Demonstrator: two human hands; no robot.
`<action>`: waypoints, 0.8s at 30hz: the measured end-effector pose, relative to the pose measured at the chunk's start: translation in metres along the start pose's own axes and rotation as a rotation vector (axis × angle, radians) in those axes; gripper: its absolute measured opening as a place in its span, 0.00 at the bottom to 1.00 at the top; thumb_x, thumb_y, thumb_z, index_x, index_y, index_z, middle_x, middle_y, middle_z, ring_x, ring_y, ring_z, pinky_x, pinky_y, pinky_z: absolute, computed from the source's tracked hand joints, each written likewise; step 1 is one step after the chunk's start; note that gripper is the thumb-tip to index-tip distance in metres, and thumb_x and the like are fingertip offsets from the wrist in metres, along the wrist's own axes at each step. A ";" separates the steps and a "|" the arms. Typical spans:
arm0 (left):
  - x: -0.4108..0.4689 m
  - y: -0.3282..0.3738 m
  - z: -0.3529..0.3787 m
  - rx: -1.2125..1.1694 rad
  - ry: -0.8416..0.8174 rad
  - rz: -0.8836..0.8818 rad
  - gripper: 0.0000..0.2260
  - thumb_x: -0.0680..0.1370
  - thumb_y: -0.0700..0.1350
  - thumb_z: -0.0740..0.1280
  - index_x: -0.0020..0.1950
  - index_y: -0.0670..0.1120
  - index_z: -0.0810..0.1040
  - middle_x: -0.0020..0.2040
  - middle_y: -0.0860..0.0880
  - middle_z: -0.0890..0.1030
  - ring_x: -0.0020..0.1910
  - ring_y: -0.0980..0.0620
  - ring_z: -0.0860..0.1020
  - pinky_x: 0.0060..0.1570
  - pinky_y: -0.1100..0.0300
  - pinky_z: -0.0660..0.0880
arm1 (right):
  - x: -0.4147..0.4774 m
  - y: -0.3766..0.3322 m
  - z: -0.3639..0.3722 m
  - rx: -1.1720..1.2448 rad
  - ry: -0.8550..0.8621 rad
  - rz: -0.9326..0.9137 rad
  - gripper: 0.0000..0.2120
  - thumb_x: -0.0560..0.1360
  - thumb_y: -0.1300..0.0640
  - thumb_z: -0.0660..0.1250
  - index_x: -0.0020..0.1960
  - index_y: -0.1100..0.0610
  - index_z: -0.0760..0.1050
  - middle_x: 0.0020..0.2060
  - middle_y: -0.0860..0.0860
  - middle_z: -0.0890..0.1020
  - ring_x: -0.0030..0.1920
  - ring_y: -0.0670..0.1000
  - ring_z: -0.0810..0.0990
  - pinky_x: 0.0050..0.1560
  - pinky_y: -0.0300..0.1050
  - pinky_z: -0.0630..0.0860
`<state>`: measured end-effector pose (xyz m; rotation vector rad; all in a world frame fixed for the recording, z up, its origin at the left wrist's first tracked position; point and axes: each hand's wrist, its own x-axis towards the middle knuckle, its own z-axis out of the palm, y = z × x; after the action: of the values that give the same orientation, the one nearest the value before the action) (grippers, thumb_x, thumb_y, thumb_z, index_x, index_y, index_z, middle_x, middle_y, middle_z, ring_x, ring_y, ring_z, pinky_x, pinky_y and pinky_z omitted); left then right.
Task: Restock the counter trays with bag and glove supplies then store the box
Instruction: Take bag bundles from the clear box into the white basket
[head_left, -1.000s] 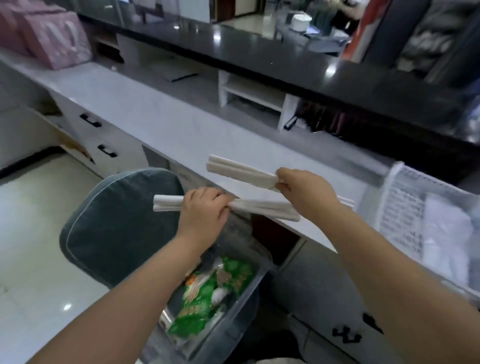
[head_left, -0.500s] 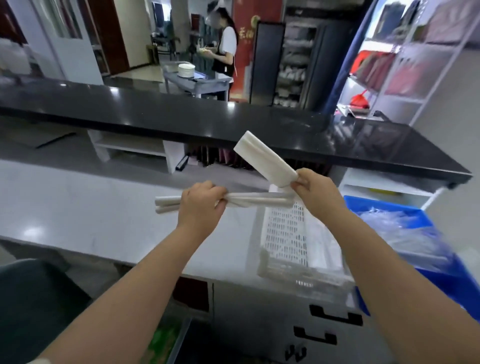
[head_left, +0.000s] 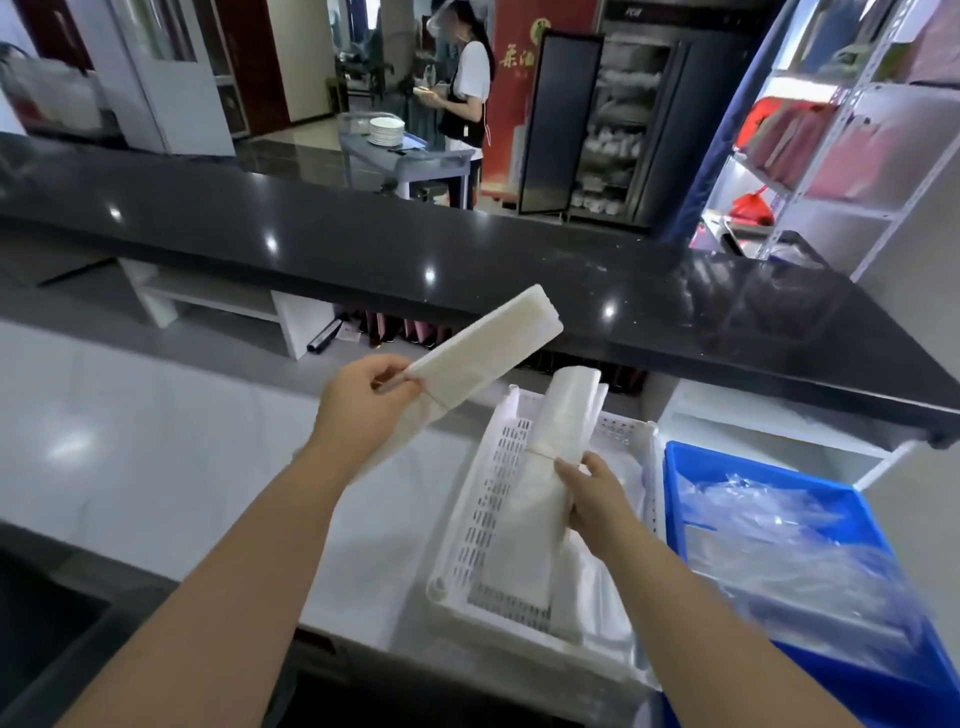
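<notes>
Over the counter (head_left: 156, 441), both bag bundles (head_left: 488, 343) (head_left: 566, 410) look flat, white, banded

Restaurant service station.
Past the black counter (head_left: 467, 260): stacked plates (head_left: 385, 131), a cabinet (head_left: 618, 130) full of dishes.

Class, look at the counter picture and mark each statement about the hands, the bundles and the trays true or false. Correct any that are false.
1. The left hand grips the left bundle and the right hand grips the right bundle. True.
2. The blue tray stands to the right of the white tray. True.
3. The right bundle lies in the blue tray. False: its lower end reaches into the white tray.
4. The left bundle rests on the counter. False: it is held up in the air.
</notes>
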<state>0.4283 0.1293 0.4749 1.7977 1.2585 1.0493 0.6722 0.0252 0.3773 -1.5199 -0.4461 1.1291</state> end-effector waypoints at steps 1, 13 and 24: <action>0.001 0.008 0.004 -0.059 -0.024 -0.055 0.03 0.73 0.48 0.71 0.44 0.56 0.82 0.41 0.55 0.82 0.41 0.54 0.80 0.37 0.60 0.73 | 0.005 0.004 0.001 0.042 -0.042 0.049 0.10 0.78 0.58 0.63 0.58 0.56 0.71 0.53 0.57 0.81 0.49 0.58 0.82 0.44 0.53 0.80; 0.003 0.023 0.063 -0.541 -0.483 -0.574 0.09 0.77 0.42 0.67 0.57 0.44 0.78 0.39 0.50 0.83 0.31 0.56 0.81 0.28 0.65 0.75 | 0.020 0.016 0.006 -0.297 0.050 0.032 0.11 0.75 0.64 0.65 0.57 0.65 0.76 0.43 0.58 0.79 0.39 0.55 0.77 0.41 0.49 0.78; 0.000 -0.002 0.112 -0.404 -0.659 -0.639 0.09 0.76 0.48 0.69 0.54 0.47 0.80 0.46 0.47 0.83 0.42 0.49 0.80 0.44 0.55 0.76 | -0.001 -0.013 -0.002 0.252 -0.053 -0.072 0.12 0.74 0.62 0.68 0.57 0.58 0.75 0.46 0.56 0.85 0.41 0.55 0.83 0.36 0.48 0.79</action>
<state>0.5279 0.1200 0.4251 1.1502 0.9955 0.2730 0.6772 0.0270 0.3889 -1.2477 -0.3761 1.1265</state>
